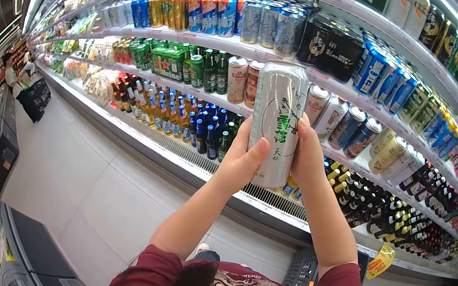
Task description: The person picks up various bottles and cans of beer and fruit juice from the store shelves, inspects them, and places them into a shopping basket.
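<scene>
A tall silver can with green characters on it is held upright in front of the drinks shelves. My left hand grips its left side with the thumb across the front. My right hand holds its right side. Both arms reach up from my dark red shirt at the bottom of the view. The can sits level with the second and third shelf rows.
Open cooler shelves full of cans and bottles run along the aisle. Green bottles stand to the left. A chest freezer is at lower left. A person stands far down the aisle. A dark basket is on the floor.
</scene>
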`<act>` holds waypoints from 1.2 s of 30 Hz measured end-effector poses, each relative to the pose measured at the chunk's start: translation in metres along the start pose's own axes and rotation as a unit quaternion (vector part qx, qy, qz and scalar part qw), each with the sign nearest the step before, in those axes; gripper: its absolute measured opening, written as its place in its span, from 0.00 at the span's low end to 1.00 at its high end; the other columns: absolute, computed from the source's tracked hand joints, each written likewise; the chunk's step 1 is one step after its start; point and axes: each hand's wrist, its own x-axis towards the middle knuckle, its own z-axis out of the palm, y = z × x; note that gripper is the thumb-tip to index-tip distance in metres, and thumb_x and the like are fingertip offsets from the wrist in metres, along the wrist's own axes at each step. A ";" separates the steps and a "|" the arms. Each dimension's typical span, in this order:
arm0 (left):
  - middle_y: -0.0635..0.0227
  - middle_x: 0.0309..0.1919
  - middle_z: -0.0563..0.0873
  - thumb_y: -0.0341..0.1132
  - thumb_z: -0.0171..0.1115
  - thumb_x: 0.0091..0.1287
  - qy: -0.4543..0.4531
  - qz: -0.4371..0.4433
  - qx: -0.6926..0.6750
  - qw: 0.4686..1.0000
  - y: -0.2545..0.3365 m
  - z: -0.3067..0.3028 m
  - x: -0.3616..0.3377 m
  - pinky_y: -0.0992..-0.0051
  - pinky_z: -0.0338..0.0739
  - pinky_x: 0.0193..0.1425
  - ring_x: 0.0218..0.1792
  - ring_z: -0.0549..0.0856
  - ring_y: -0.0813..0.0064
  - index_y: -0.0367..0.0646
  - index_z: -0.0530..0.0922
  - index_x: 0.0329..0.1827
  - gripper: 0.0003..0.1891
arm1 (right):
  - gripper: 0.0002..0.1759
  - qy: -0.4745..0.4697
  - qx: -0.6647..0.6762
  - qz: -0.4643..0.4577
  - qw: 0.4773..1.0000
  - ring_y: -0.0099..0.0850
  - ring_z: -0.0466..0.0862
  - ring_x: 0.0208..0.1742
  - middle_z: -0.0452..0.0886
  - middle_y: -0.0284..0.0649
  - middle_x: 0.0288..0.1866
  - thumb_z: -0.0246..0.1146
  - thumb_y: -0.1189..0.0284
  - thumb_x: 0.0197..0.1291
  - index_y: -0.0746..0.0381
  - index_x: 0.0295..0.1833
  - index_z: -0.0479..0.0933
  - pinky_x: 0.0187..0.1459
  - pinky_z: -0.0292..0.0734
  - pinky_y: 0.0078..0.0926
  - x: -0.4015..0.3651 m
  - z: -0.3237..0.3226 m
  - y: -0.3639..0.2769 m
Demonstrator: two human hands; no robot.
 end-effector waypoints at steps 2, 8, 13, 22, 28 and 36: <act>0.66 0.52 0.71 0.54 0.56 0.60 0.013 -0.014 0.009 1.000 0.000 -0.007 -0.011 0.82 0.67 0.46 0.47 0.71 0.81 0.37 0.50 0.66 0.40 | 0.26 -0.016 0.018 0.004 1.000 0.29 0.70 0.56 0.70 0.38 0.55 0.47 0.57 0.59 0.58 0.60 0.60 0.57 0.62 0.29 -0.005 0.003 0.011; 0.63 0.54 0.69 0.53 0.56 0.60 -0.001 -0.025 0.007 1.000 0.012 -0.037 -0.038 0.78 0.65 0.54 0.53 0.69 0.77 0.36 0.49 0.66 0.41 | 0.27 -0.050 0.038 -0.017 0.998 0.30 0.70 0.56 0.70 0.37 0.56 0.47 0.56 0.62 0.59 0.62 0.58 0.58 0.63 0.30 -0.017 0.024 0.045; 0.60 0.57 0.66 0.51 0.56 0.62 -0.027 -0.038 0.027 0.999 0.022 -0.083 -0.071 0.73 0.59 0.61 0.58 0.65 0.73 0.35 0.47 0.67 0.40 | 0.29 -0.007 0.053 -0.037 0.998 0.31 0.70 0.56 0.69 0.38 0.56 0.49 0.54 0.61 0.59 0.62 0.58 0.57 0.65 0.32 -0.034 0.063 0.092; 0.58 0.60 0.64 0.50 0.59 0.59 -0.094 -0.130 0.049 0.986 0.054 -0.153 -0.122 0.70 0.56 0.64 0.61 0.63 0.70 0.35 0.46 0.67 0.43 | 0.37 0.071 0.050 -0.064 0.994 0.29 0.63 0.62 0.63 0.38 0.61 0.50 0.50 0.60 0.62 0.66 0.50 0.61 0.57 0.31 -0.070 0.136 0.154; 0.57 0.60 0.63 0.53 0.60 0.57 -0.106 -0.146 0.011 0.984 0.070 -0.151 -0.132 0.70 0.55 0.64 0.62 0.62 0.69 0.34 0.46 0.68 0.46 | 0.38 0.088 0.020 -0.075 0.993 0.29 0.60 0.63 0.60 0.40 0.62 0.49 0.50 0.60 0.63 0.67 0.48 0.63 0.53 0.30 -0.081 0.154 0.148; 0.58 0.60 0.64 0.56 0.60 0.55 -0.142 -0.124 -0.016 0.982 0.065 -0.121 -0.134 0.70 0.58 0.62 0.61 0.64 0.69 0.35 0.47 0.67 0.47 | 0.42 0.105 -0.019 -0.095 0.990 0.29 0.57 0.64 0.58 0.40 0.64 0.50 0.48 0.59 0.63 0.68 0.44 0.63 0.51 0.29 -0.105 0.148 0.120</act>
